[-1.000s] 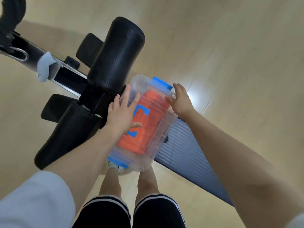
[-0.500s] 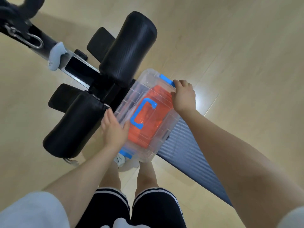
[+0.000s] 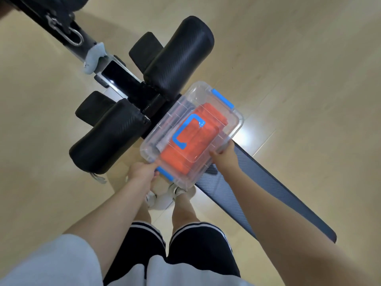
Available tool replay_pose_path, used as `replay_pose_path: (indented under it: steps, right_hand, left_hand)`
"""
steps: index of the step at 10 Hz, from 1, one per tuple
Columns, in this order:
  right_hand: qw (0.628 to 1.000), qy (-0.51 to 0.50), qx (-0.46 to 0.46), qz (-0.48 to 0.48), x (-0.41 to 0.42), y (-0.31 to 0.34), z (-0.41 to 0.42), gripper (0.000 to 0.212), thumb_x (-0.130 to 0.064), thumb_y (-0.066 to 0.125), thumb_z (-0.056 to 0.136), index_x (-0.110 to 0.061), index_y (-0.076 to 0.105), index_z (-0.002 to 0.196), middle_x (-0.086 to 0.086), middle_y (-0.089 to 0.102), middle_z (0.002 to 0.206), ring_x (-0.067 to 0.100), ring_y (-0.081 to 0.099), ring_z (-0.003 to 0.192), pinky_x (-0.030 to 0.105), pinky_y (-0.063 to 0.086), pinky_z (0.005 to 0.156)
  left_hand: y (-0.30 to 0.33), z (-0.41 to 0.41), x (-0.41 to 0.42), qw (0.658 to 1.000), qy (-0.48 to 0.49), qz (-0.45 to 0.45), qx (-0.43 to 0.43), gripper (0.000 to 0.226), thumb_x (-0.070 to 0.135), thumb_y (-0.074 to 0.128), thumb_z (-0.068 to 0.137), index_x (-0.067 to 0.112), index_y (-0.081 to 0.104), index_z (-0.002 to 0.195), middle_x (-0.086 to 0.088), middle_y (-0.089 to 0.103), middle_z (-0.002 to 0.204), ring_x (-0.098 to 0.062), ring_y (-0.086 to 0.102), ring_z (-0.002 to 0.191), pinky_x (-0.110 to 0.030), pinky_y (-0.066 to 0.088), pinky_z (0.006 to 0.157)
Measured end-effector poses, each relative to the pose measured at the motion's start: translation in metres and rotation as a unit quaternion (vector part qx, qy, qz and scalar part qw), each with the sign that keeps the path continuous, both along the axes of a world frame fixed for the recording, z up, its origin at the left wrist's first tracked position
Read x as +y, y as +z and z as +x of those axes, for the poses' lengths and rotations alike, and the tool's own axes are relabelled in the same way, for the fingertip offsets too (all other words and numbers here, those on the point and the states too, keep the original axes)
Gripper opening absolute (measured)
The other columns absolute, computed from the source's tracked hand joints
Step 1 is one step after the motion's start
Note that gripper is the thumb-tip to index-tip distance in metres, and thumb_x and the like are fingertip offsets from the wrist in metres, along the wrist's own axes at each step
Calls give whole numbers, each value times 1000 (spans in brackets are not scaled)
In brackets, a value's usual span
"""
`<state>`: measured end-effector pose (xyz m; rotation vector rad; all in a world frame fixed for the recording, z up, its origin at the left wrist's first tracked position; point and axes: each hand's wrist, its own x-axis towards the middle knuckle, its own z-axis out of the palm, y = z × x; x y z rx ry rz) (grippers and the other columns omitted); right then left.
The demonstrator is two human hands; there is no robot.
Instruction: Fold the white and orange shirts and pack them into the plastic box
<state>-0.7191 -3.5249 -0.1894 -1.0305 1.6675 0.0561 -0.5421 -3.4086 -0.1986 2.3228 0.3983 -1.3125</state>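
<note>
Both hands grip the lidded plastic box, left hand closed on its near latch, right hand clasping the corner, orange shirt inside; perched half off the bench, it could tip.

The floor was pale wood-look boarding, its seams running diagonally, with a bright patch of reflected light on its sheen right of centre. Across it stood a black exercise bench: two fat roller pads with a carbon-weave texture, two smaller flat black pads behind them, and a long dark padded board slanting toward the lower right. A black frame bar ran to the upper left, bearing a metal carabiner and a pale grey plastic cap.
</note>
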Motion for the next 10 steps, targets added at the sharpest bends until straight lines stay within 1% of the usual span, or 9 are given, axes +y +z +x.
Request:
replay_pose_path:
  steps: [1,2,3,5,6,7,8,9,10]
  right_hand:
    - [996,-52,-65,31,15,-2,5,79,-8,54,88,-29,3,144,12,58,118,26,64,92,46,58,76]
    - [987,-95,-118,44,12,-11,7,77,-7,58,87,-35,11,142,12,58,119,23,66,87,35,59,63]
    - [986,-91,-136,31,4,-16,19,74,-5,57,88,-33,15,142,14,58,116,21,64,79,25,54,51]
    - [999,44,-16,-19,3,-4,22,71,-23,59,88,-28,15,143,10,61,105,23,60,76,35,52,64]
    - [984,145,50,-90,9,22,13,64,-34,56,87,-23,21,139,15,53,119,31,58,87,40,47,67]
    - [968,178,50,-170,20,56,12,64,-32,54,89,-17,21,143,16,45,134,34,53,109,39,44,79]
    - [955,191,54,-221,42,95,16,68,-28,54,90,-17,17,146,17,43,136,34,48,120,41,41,91]
    - [945,170,55,-273,75,128,27,67,-30,55,90,-15,20,145,17,49,131,34,49,118,41,43,89]
    - [934,144,55,-321,109,154,41,66,-26,54,91,-14,18,145,18,50,132,34,50,118,44,46,90]
  left_hand:
    - [4,-1,-5,999,-19,18,-39,22,21,70,79,0,66,83,-8,65,70,-23,60,65,-32,52,68]
    - [4,1,-6,997,-35,17,-72,23,20,67,81,-2,67,88,-15,67,82,-28,62,74,-31,47,65]
    - [4,5,0,995,-47,-14,-86,18,21,63,84,7,64,72,-14,68,85,-28,63,81,-39,53,78]
    - [27,10,2,992,-89,-84,-16,14,22,53,88,18,55,75,-4,62,85,-23,60,89,-38,49,87]
    - [55,14,0,945,-292,-114,-89,16,20,50,90,12,62,97,-3,62,96,-21,56,92,-32,43,80]
    - [89,24,-3,883,-416,-170,-132,30,22,50,91,10,57,118,-6,62,116,-22,58,104,-29,42,89]
    - [128,36,0,831,-487,-224,-148,35,21,51,91,9,53,124,-7,60,122,-20,57,105,-29,42,90]
    - [163,52,14,779,-521,-295,-187,33,17,53,90,9,54,122,-8,62,118,-16,54,90,-27,43,86]
    - [193,66,38,718,-579,-324,-211,38,19,52,90,12,50,128,-7,60,124,-17,57,98,-28,44,90]
